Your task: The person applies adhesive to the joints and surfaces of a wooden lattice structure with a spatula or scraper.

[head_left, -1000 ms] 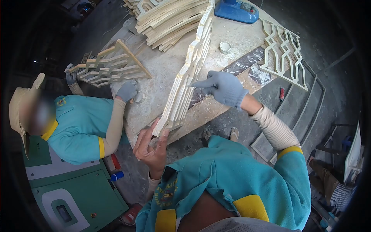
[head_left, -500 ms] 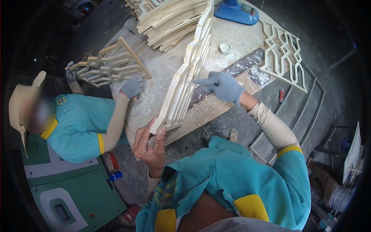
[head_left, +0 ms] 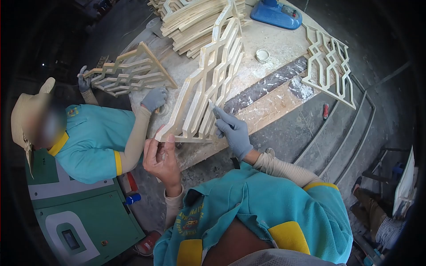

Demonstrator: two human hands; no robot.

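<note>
A wooden lattice panel (head_left: 199,84) stands tilted over the table, its lower corner gripped between the thumb and fingers of my bare left hand (head_left: 162,160). My right hand (head_left: 235,132), in a grey glove, is closed beside the panel's lower right part. A small, thin pale tool or fingertip shows at its front, touching or very near the lattice; which one cannot be made out. A small round container of white paste (head_left: 262,56) sits on the table (head_left: 177,71) to the right of the panel.
A co-worker in a hat (head_left: 95,137) holds another lattice panel (head_left: 128,73) at the left. Stacked wooden strips (head_left: 191,26) and a blue device (head_left: 276,15) are at the back. Another lattice (head_left: 330,62) lies over the right edge. A green cabinet (head_left: 84,213) stands lower left.
The panel has turned so more of its lattice face shows, and its lower corner has shifted left with my left hand. My right hand has moved down and left, towards the panel's lower part.
</note>
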